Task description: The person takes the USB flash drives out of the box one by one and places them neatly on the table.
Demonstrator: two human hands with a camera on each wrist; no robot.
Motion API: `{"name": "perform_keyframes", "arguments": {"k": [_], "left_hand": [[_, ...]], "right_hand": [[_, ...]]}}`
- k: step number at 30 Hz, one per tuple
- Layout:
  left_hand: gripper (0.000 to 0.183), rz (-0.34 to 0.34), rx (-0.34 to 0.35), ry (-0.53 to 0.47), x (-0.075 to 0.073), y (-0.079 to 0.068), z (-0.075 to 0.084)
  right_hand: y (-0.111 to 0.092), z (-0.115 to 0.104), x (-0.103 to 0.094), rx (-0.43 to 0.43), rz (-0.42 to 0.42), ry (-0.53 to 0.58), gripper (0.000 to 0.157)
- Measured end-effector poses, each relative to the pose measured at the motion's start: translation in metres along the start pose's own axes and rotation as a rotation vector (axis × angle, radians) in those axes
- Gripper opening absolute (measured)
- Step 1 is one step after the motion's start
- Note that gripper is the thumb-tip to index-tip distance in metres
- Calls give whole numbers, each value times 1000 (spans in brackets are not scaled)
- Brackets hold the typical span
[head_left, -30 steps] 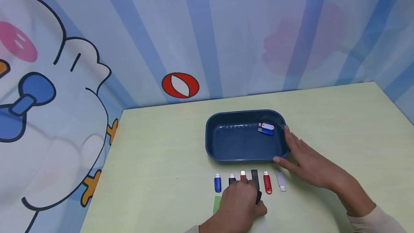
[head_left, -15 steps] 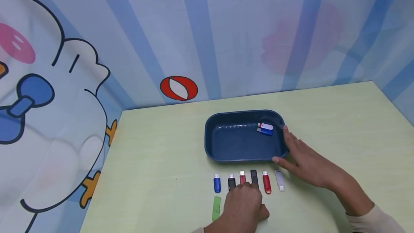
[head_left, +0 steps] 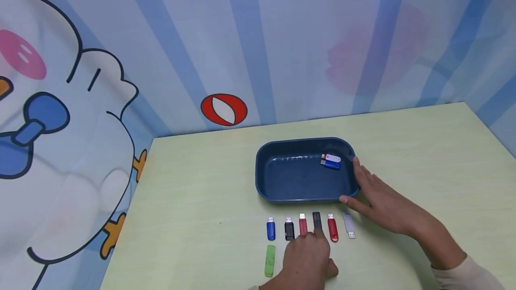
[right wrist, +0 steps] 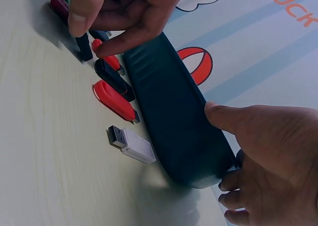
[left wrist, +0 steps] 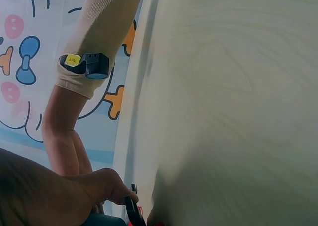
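My left hand [head_left: 308, 256] is low over the table in front of the row of USB sticks. Thumb and fingers pinch a black USB stick [right wrist: 84, 47], mostly hidden by the hand in the head view. The index finger points toward a dark grey USB stick [head_left: 317, 220] in the row. My right hand [head_left: 383, 202] touches the right end of a dark blue tray [head_left: 282, 194], fingers and thumb spread around its corner. Inside the tray lie a white-and-red USB stick [head_left: 332, 158] and a blue USB stick [head_left: 331, 164], side by side.
The row also has a blue stick [head_left: 271, 229], a black one [head_left: 289, 230], two red sticks [head_left: 303, 225] [head_left: 332, 228] and a silver-white one [head_left: 349, 225]. A green stick [head_left: 269, 261] lies left of my left hand. A printed cloth [head_left: 282, 57] hangs behind the table.
My left hand has shifted slightly right, bringing the green stick and the row's black stick fully into view. The right hand and tray stay put.
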State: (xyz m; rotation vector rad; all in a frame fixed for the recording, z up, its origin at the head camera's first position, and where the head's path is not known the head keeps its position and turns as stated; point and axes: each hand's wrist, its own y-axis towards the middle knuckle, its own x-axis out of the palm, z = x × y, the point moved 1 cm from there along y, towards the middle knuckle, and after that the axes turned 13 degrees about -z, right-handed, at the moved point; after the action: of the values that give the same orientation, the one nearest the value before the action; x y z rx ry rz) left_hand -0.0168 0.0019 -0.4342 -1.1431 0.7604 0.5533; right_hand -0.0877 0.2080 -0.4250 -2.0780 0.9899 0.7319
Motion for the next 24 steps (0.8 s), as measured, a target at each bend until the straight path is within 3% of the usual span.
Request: {"name": "perform_keyframes", "arguments": {"k": [7, 13, 20, 24], "left_hand": [[62, 18, -31, 36, 6, 2, 4], [54, 69, -28, 85, 8, 3, 6], [44, 184, 0, 176, 10, 2, 7], [47, 158, -1, 166, 6, 0, 6]], "right_hand": [[-1, 1, 0, 0, -1, -7, 108], [0, 1, 0, 2, 1, -6, 108], [1, 0, 1, 3, 1, 6, 108], [0, -1, 1, 1, 4, 5, 108]]}}
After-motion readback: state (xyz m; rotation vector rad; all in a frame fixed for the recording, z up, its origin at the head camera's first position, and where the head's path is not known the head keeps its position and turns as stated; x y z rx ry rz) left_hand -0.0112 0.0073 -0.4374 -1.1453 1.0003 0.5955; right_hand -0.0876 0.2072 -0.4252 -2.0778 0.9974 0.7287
